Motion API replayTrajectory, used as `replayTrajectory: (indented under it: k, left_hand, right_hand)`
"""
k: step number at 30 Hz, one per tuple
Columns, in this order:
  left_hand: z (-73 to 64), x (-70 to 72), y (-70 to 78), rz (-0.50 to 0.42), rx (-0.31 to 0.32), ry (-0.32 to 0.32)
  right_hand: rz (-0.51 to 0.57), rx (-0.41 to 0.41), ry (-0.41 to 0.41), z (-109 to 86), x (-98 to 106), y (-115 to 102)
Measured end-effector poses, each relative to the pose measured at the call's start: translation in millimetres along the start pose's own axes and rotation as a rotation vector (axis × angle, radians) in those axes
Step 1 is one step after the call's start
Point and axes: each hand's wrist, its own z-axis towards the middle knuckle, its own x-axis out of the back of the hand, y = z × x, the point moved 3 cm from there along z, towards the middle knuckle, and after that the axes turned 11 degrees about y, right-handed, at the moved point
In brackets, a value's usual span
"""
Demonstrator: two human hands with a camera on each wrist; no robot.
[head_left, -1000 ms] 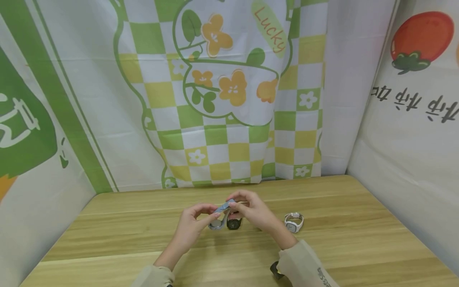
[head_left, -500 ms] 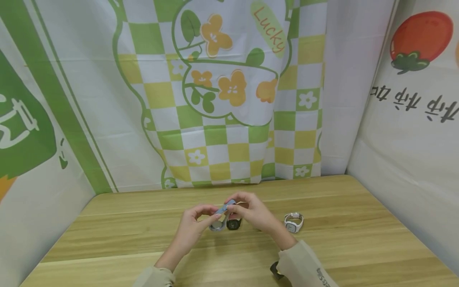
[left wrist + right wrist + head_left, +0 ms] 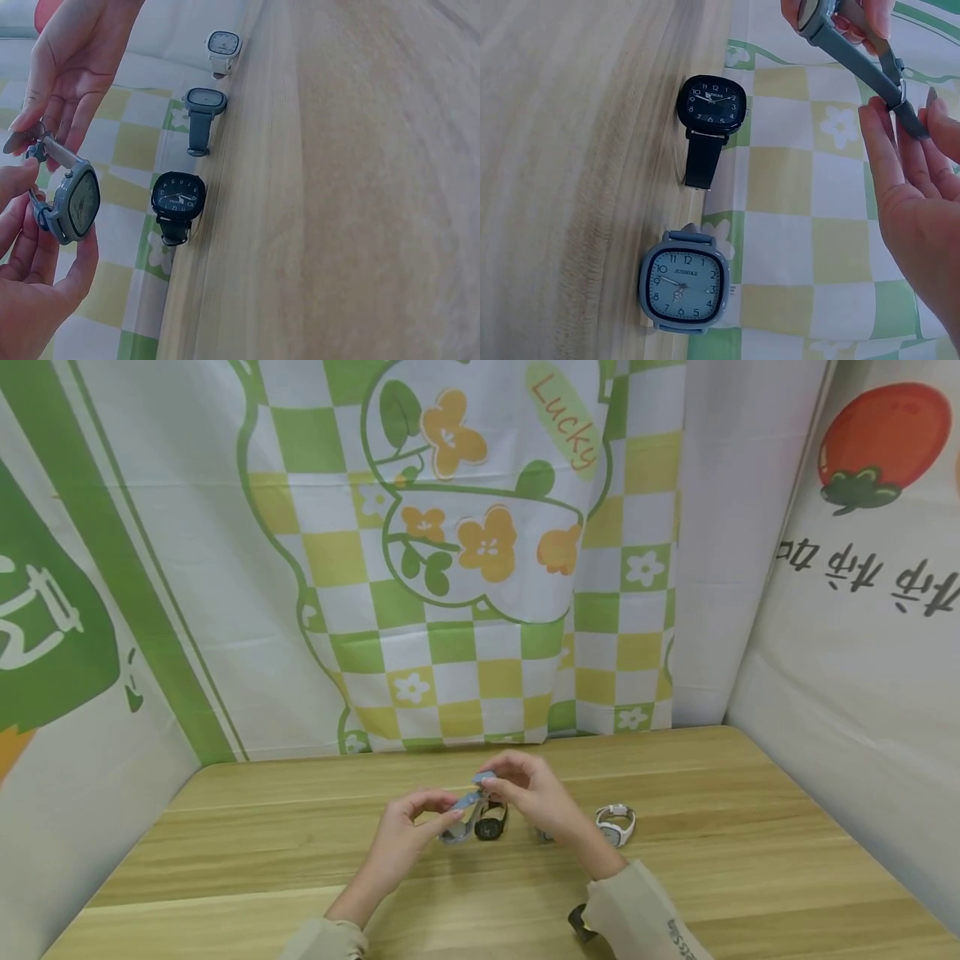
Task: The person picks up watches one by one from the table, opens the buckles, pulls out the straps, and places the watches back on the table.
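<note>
Both hands hold a blue-grey wristwatch (image 3: 79, 202) up over the table, its dial turned sideways in the left wrist view. My left hand (image 3: 405, 831) pinches one strap piece between thumb and fingers, with the case hanging beneath. My right hand (image 3: 536, 797) pinches the other strap end, close to the metal buckle (image 3: 902, 91). In the right wrist view the strap (image 3: 862, 67) runs as a loop through the buckle, its tip between the right thumb and fingers. A black wristwatch (image 3: 490, 827) stands just behind the held one, apart from both hands.
On the wooden table (image 3: 262, 852), a second blue-grey watch (image 3: 684, 286) stands beside the black one, mostly hidden by the right forearm in the head view. Farther right is a white watch (image 3: 617, 825). A checkered cloth (image 3: 457, 685) hangs behind the table.
My right hand has moved slightly up and right with the strap end, which now shows a bend near the buckle. The left hand has stayed nearly in place.
</note>
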Motion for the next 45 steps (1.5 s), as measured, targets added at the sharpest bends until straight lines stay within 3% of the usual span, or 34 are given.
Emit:
replayTrajectory:
  k: [23,29,42,45]
  left_hand:
    - [-0.9,-3.4,0.4,-0.002,0.010,-0.005]
    - [0.3,-3.3,-1.3,-0.033,0.023,-0.041]
    - [-1.5,-5.8,5.1,0.052,-0.074,-0.093]
    - [-1.0,-9.0,7.6,0.084,-0.071,-0.081]
  right_hand:
    - [0.015,0.062,0.098,3.7,5.3,-12.8]
    - [-0.010,0.093,0.112,4.1,6.2,-13.3]
    - [-0.159,0.170,0.149,3.2,4.4,-21.6]
    - [-0.190,0.182,0.157,2.9,3.9,-23.1]
